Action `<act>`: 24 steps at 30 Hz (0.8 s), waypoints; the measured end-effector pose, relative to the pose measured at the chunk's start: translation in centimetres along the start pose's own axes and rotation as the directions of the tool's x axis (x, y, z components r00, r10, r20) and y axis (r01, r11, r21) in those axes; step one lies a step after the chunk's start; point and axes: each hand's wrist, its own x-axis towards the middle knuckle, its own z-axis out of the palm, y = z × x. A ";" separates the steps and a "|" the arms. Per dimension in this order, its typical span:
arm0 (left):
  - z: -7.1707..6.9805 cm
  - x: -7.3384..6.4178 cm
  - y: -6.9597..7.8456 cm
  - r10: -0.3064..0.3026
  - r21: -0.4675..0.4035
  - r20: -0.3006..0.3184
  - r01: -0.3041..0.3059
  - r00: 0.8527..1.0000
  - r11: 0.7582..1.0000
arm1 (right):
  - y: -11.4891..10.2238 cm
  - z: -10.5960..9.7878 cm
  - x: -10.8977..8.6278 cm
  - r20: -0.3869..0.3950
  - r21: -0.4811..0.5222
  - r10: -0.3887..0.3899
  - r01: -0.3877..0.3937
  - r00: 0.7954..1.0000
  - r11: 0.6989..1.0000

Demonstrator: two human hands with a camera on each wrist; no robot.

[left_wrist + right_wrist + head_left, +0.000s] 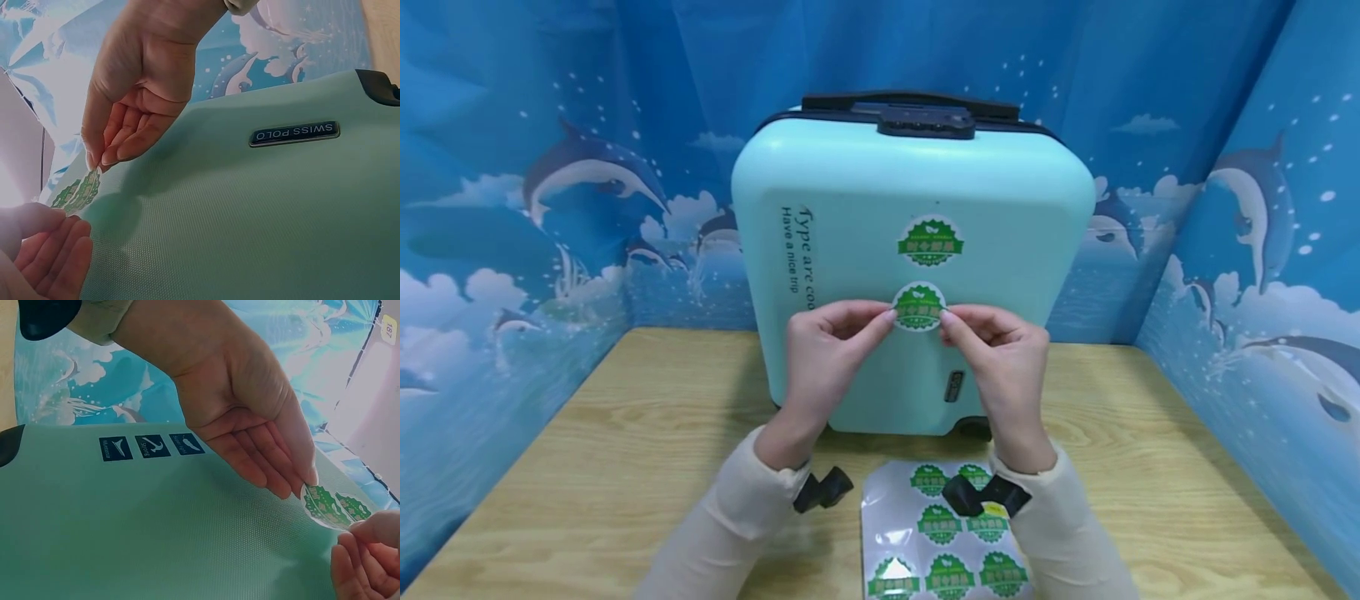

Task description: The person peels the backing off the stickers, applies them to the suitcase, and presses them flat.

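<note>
- A thin, round green-and-white sticker is pinched at opposite edges by the left hand and right hand, apparently to keep it steady with its print uncovered.
- It is held before an upright mint-green hard-shell suitcase, just below a matching green-and-white badge on the shell; whether it touches cannot be told.
- The suitcase is stood on the pale wooden counter, presumably to present its broad face.
- A glossy silvery-white sticker sheet is laid in front, probably for easy reach.

Suitcase and sticker sheet on table
</note>
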 end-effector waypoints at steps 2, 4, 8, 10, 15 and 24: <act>0.1 0.0 0.0 0.008 0.006 -0.009 -0.008 1.000 1.000 | 0.0 0.1 0.0 -0.010 -0.009 -0.006 0.006 1.000 1.000; 0.2 0.1 0.0 0.013 0.013 -0.016 -0.013 1.000 1.000 | 0.0 0.1 0.1 -0.016 -0.018 -0.010 0.010 1.000 1.000; 0.3 0.1 -0.1 0.010 0.020 -0.021 -0.010 1.000 1.000 | 0.0 0.2 0.1 -0.019 -0.034 -0.017 0.016 1.000 0.999; 0.3 0.1 -0.2 0.006 0.025 -0.023 -0.006 1.000 1.000 | 0.0 0.2 0.1 -0.020 -0.038 -0.018 0.017 1.000 0.999; 0.4 0.2 -0.3 -0.004 0.029 -0.027 0.005 1.000 1.000 | 0.1 0.3 0.1 -0.024 -0.039 -0.022 0.022 0.999 0.999; 0.5 0.4 -0.5 -0.017 0.012 -0.036 0.017 0.999 1.000 | 0.4 0.5 0.3 -0.030 -0.053 -0.042 0.040 0.999 0.998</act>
